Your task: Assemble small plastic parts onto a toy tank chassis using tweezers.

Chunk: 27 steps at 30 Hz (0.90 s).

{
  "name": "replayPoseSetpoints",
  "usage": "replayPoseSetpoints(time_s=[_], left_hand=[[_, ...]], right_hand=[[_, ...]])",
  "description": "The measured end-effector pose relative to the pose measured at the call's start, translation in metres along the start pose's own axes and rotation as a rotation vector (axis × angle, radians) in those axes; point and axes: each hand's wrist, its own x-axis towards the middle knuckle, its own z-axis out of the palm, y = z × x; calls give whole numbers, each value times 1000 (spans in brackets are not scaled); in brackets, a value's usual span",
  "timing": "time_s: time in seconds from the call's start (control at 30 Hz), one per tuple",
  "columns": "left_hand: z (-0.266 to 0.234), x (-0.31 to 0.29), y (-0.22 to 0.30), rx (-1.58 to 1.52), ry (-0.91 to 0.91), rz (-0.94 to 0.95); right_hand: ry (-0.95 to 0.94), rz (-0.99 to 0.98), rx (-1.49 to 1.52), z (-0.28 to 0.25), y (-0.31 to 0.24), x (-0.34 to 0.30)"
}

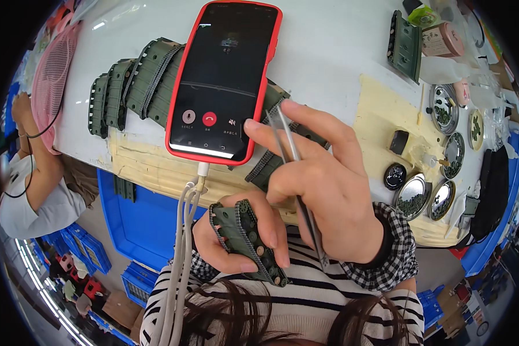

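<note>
My left hand (213,251) is wrapped round a small dark green model tank hull (243,233) with a track along its side, low in front of my striped top. Silver tweezers (309,228) rest between the thumb and fingers of my right hand (337,193), their tips pointing up and away. One fingertip of that hand lies over the lower right edge of a phone (222,75) in a red case; whether it touches the screen I cannot tell. A call screen with round buttons is lit on the phone. White cables (184,230) run down from its lower end.
Several more green hulls (147,81) lie in a row behind the phone. At right stand round metal dishes (412,196) of small green parts and another hull (405,46). A blue bin (132,219) sits below the table edge. A person (40,184) sits at left beside a pink mesh basket (53,75).
</note>
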Motion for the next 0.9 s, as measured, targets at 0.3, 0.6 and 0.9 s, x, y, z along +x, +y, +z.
replayPoseSetpoints(time_s=[0.3,0.6,0.9], left_hand=[[1,-3,-2,40,5,27],[12,0,9,30,162,-68],[27,29,5,208,310,-96]], right_hand=[[-97,-3,-149,9,-2,12],[94,95,-5,-23,-17,-5],[394,-128,16,-88,2,-88]])
